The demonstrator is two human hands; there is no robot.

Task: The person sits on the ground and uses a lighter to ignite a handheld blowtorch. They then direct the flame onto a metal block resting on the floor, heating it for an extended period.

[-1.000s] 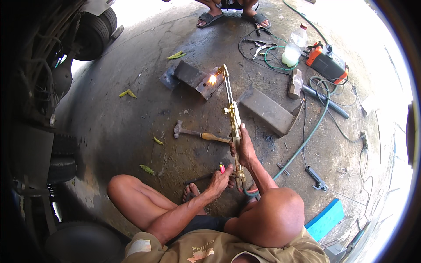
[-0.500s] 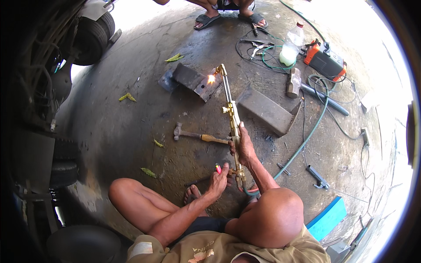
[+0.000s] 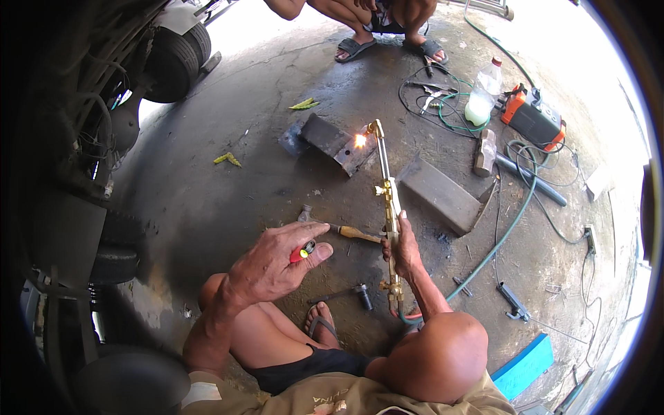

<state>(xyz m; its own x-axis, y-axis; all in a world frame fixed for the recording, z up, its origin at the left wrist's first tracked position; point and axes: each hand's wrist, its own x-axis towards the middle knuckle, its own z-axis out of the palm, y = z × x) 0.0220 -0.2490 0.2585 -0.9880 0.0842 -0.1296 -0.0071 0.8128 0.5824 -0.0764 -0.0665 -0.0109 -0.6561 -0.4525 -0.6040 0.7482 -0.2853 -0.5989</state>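
Note:
My right hand [image 3: 403, 250] is wrapped round the handle of a brass and steel cutting torch [image 3: 392, 207], held upright over the ground. A bright flame [image 3: 360, 140] burns at its bent head, over one end of a rusty steel channel piece [image 3: 325, 138]. Raised above my left knee, my left hand [image 3: 266, 266] holds a small red lighter [image 3: 301, 252] between thumb and fingers. Behind that hand lies a ball-peen-like hammer with a wooden handle [image 3: 356, 233], partly hidden. A second steel channel [image 3: 443, 194] rests right of the torch.
Beyond the torch squats a person in dark sandals [image 3: 356, 48]. At right are a sledgehammer [image 3: 485, 153], a clear bottle [image 3: 484, 93], an orange-black machine [image 3: 532, 119], an electrode holder [image 3: 513, 301] and a green hose [image 3: 508, 228]. Vehicle tyres [image 3: 169, 66] stand left.
My left hand has moved from beside the torch's lower end up and left with the lighter. The whole view has shifted slightly; the torch stays lit in my right hand.

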